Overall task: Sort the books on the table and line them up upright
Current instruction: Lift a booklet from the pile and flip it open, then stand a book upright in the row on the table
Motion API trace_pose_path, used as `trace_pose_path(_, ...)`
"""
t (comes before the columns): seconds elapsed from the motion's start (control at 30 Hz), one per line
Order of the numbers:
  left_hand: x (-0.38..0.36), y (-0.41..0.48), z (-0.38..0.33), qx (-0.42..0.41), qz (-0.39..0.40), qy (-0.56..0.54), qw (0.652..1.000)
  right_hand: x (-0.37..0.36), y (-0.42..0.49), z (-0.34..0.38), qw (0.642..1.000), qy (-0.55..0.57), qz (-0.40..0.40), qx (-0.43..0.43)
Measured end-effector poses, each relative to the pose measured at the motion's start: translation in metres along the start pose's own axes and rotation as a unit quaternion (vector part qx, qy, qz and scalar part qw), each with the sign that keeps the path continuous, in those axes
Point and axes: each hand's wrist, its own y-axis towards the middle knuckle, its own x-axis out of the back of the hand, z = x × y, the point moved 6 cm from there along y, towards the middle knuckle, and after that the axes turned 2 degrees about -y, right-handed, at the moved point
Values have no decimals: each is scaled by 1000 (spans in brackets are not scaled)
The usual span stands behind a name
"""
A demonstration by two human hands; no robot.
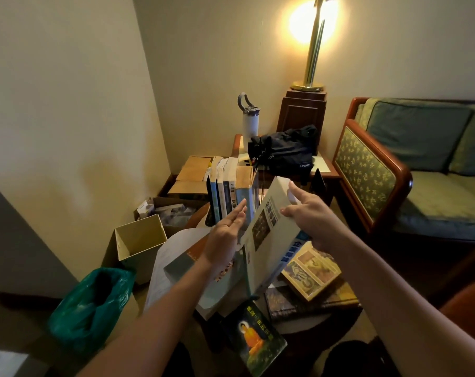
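Single wide-angle view from head height, tilted forward and down along both forearms, close over the desk point(312, 325), left hand point(225, 235), right hand point(312, 216) and pale book point(269, 235) filling the centre, facing the room corner toward the lamp point(311, 50).

Left hand point(226, 235) bare, there it is | right hand point(315, 219) bare too, thumbnail catching light | left forearm point(160, 303) uncovered | right forearm point(388, 281) uncovered, bare clear to frame edge
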Motion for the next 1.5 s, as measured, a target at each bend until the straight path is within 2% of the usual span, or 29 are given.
trace_pose_path(0.03, 0, 7, -5, -28, -15, 29, 999, 9, -1, 2, 1000, 0, -5, 2)
trace_pose_path(0.13, -14, 26, -15, 3, 37, -3, 999, 33, -1, 8, 1000, 6, -21, 9)
trace_pose_path(0.3, -29, 67, -25, -1, 50, 32, 998, 70, 11, 15, 998, 20, -54, 25)
trace_pose_path(0.53, -43, 117, -18, -24, 60, 182, 981, 93, 55, 9, 996, 38, -77, 25)
trace_pose_path(0.6, -44, 131, -13, -62, 50, 268, 960, 95, 77, 3, 995, 42, -83, 27)
trace_pose_path(0.7, -42, 157, -6, -134, 32, 412, 901, 90, 109, -1, 995, 14, -92, 45)
trace_pose_path(0.87, -39, 195, 34, -105, 135, 544, 821, 69, 155, -5, 993, -29, -94, 64)
trace_pose_path(0.93, -38, 199, 38, -125, 136, 564, 805, 58, 169, -5, 992, -62, -94, 65)
trace_pose_path(1.03, -38, 200, 37, -152, 112, 554, 811, 39, 186, -5, 987, -113, -88, 68)
trace_pose_path(1.2, -35, 196, 40, -168, 95, 560, 805, 6, 204, -10, 986, -150, -33, 66)
trace_pose_path(1.37, -33, 195, 38, -166, 112, 568, 798, 6, 219, -14, 993, -108, -30, 26)
trace_pose_path(1.5, -33, 195, 34, -147, 109, 557, 810, -1, 217, -25, 998, -56, 4, -17)
